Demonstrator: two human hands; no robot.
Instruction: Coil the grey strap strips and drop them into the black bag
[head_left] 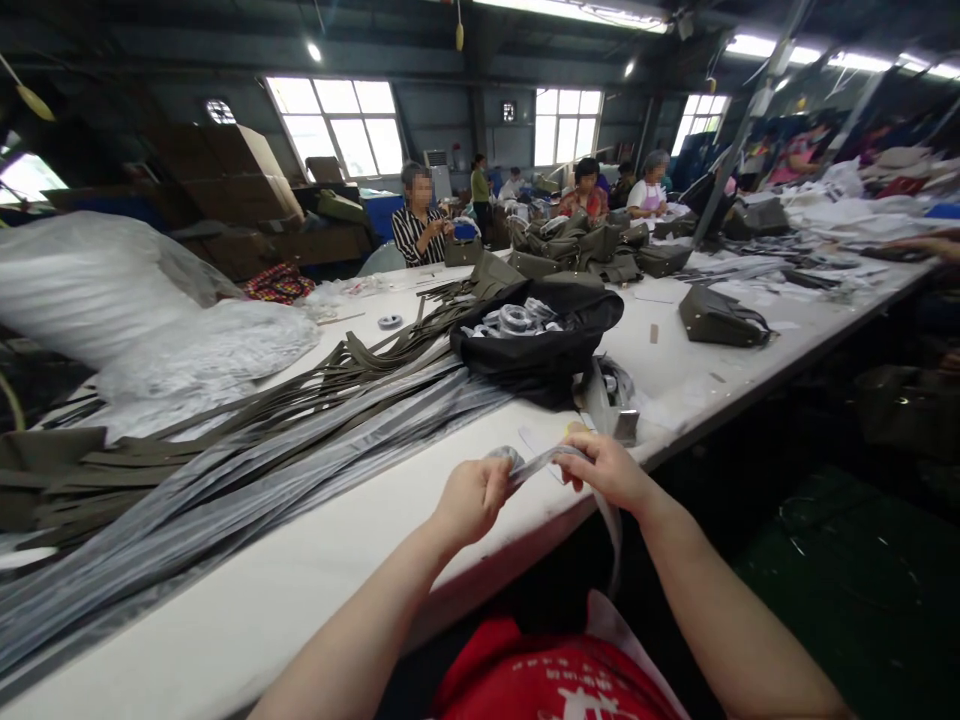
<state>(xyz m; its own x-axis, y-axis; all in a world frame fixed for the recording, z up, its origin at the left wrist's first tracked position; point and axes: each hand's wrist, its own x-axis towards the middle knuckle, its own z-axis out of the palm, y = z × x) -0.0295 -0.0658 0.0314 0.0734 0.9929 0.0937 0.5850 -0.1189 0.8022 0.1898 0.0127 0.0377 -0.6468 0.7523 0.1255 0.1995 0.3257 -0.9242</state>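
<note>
A grey strap [541, 462] runs between my two hands over the near edge of the table. My left hand [474, 497] is closed around its coiled end, which shows just above the fingers. My right hand [606, 466] pinches the strap further along, and its loose tail hangs below the table edge. Beyond my hands sits a black bag [525, 350] holding several rolled grey straps [517, 318]. Right in front of my right hand stands a tape dispenser [611, 395]. Long grey wrapped straps [247, 475] lie across the table to the left.
The white table [360, 560] has its near edge running toward the far right. Dark olive strips [337, 375] and a large plastic-wrapped bundle [127, 300] lie left. An olive handbag [721, 316] sits right; more handbags [592, 245] are piled behind. Several people work across the table.
</note>
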